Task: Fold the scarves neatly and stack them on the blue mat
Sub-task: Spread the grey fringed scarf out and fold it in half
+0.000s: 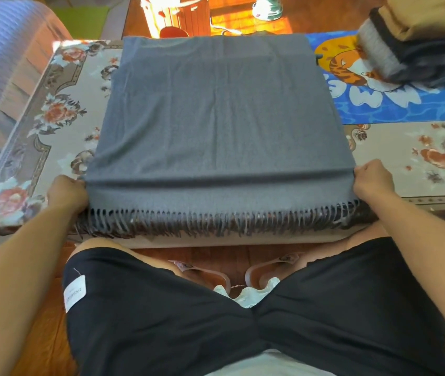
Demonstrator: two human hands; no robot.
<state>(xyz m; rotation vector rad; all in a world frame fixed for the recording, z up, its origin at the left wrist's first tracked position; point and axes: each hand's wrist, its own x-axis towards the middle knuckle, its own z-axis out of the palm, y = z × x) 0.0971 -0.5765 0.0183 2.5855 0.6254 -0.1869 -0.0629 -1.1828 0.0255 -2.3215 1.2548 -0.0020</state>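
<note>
Step, as judged: mid-fold. Grey scarf (215, 118) lies flat on floral-clothed table (419, 156), fringe hanging over near edge. Left hand (67, 193) and right hand (373, 180) each pinch near corner. Next move likely: carry near edge evenly toward far edge. Soft matte knit. Folded stack (411, 55) sits on blue mat (378, 109), far right.

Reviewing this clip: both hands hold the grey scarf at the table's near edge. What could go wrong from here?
1. The fringed grey scarf has its tassels hanging off the near edge of the floral-covered table; they may fold in unevenly.
2. The left hand and right hand grip only the corners, so the middle could sag or wrinkle.
3. The scarf's far right corner overlaps the blue cartoon mat and could drag it.
</note>
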